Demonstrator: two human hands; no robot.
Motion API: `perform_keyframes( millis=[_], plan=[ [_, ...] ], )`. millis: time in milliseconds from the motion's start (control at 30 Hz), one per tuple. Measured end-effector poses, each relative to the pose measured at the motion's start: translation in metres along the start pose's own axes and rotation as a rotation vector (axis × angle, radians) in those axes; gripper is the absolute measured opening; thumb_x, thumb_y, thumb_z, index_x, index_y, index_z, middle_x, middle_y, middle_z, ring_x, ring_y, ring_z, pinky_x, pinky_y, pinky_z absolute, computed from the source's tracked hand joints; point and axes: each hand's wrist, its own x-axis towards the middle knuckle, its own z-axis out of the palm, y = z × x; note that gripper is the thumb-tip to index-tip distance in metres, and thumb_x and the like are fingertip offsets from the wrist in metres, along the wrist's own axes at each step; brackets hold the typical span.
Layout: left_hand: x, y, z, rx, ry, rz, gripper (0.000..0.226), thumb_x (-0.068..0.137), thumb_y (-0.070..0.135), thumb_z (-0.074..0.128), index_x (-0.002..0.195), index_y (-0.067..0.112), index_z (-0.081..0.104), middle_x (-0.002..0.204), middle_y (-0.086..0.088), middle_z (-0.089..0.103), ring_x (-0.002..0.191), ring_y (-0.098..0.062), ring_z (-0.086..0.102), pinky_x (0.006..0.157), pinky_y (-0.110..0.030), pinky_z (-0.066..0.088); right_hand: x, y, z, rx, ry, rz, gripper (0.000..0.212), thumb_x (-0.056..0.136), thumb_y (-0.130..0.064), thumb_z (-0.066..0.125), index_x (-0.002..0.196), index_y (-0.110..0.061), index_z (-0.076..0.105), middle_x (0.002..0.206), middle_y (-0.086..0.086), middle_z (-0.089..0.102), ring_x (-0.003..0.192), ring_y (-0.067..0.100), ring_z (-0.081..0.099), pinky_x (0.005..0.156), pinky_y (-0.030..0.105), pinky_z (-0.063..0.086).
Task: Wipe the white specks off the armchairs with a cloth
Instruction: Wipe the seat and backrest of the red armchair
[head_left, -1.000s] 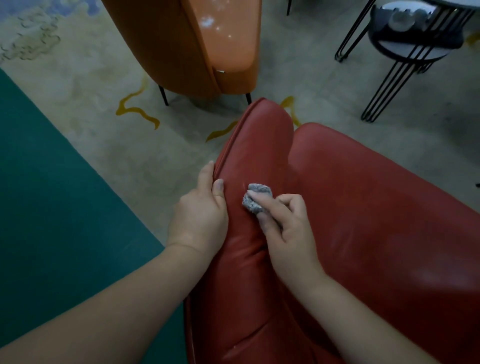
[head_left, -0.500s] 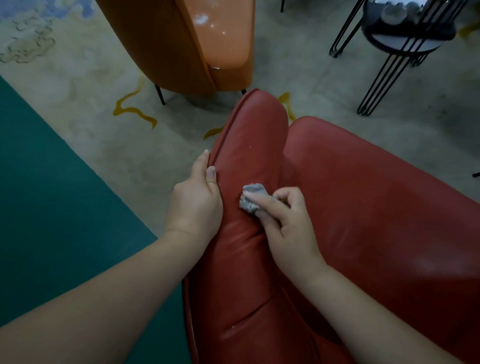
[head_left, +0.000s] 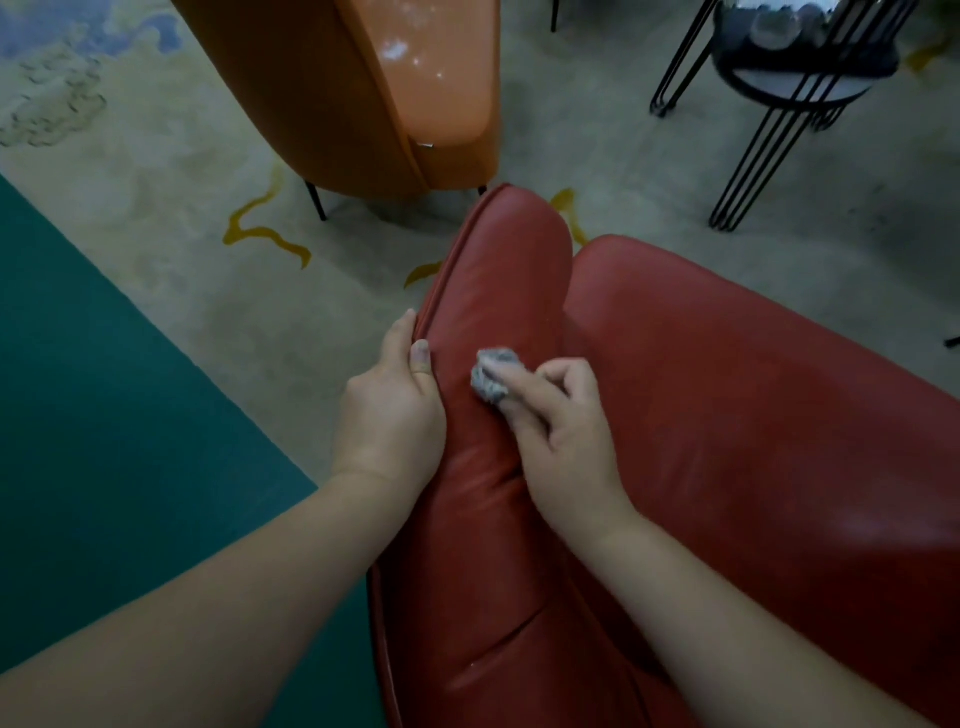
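My right hand (head_left: 563, 447) has its grip pinched round a small wadded grey cloth (head_left: 492, 375), index finger laid along the top, pressing it onto the top of the red armchair (head_left: 753, 415)'s left armrest (head_left: 498, 291). The cloth sits at the fingertip end of that hand, touching the leather, about midway along the visible armrest.

My left hand (head_left: 392, 410) braces the outer edge of the same armrest: thumb on top by the piping seam, fingers wrapped over the side and mostly hidden. It holds the chair only, no cloth. The two hands are near each other, cloth between them but closer to the right.

Key relation: the armrest's long axis runs away from me, toward the orange armchair (head_left: 363, 93). The cloth is already on that axis, so I judge the next stroke goes straight forward or back along it, right hand doing the work, left steadying.

Specks on the red leather are hard to make out; a few faint pale dots lie near the lower crease, too small to be sure. The orange chair's seat shows clear white patches (head_left: 395, 49), well apart from both hands, beyond the armrest tip, so that chair looks not yet wiped.

Black wire-legged side desk (head_left: 779, 104) upper right, patterned carpet (head_left: 156, 182) below.
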Motion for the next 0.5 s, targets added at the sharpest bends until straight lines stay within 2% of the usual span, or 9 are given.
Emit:
perform_keyframes(
  millis=[67,133,200,367,500],
  plan=[
    [0.001,0.000,0.001,0.004,0.009,0.002,0.044,0.103,0.040,0.028,0.145,0.034,0.037,0.111,-0.012,0.066,0.093,-0.029,0.059,0.074,-0.024,0.031,0.039,0.004,0.005,-0.028,0.056,0.067,0.038,0.090,-0.008,0.060,0.123,-0.025,0.063,0.094,0.005,0.041,0.083,0.010,0.045,0.085,0.010,0.037],
    [0.002,0.000,0.000,-0.008,0.012,0.000,0.043,0.103,0.040,0.028,0.144,0.035,0.037,0.110,-0.010,0.066,0.081,-0.018,0.051,0.075,-0.024,0.031,0.084,0.007,0.007,-0.008,0.091,0.136,0.036,0.092,-0.009,0.058,0.125,-0.023,0.062,0.097,0.006,0.041,0.080,0.004,0.043,0.085,0.001,0.032],
    [0.003,-0.001,0.001,-0.008,0.016,-0.001,0.042,0.103,0.041,0.027,0.144,0.035,0.037,0.111,-0.009,0.065,0.080,-0.012,0.044,0.075,-0.025,0.031,0.109,0.011,0.005,0.032,0.072,0.168,0.035,0.093,-0.010,0.057,0.126,-0.023,0.062,0.099,0.004,0.040,0.081,-0.001,0.043,0.085,-0.002,0.030],
    [0.002,-0.003,0.002,-0.009,0.016,-0.003,0.042,0.103,0.039,0.028,0.143,0.034,0.038,0.117,-0.012,0.064,0.103,-0.030,0.058,0.076,-0.023,0.030,0.041,0.005,-0.001,0.010,-0.068,0.007,0.038,0.090,-0.004,0.059,0.123,-0.022,0.064,0.095,0.003,0.038,0.081,0.001,0.040,0.088,0.004,0.032],
    [0.003,-0.001,0.003,-0.011,0.013,-0.006,0.042,0.103,0.039,0.029,0.143,0.032,0.039,0.116,-0.015,0.064,0.105,-0.034,0.059,0.077,-0.025,0.031,-0.023,-0.001,-0.012,0.051,-0.136,0.030,0.040,0.089,-0.006,0.059,0.122,-0.029,0.063,0.095,-0.001,0.040,0.085,-0.002,0.043,0.085,0.006,0.034]
  ],
)
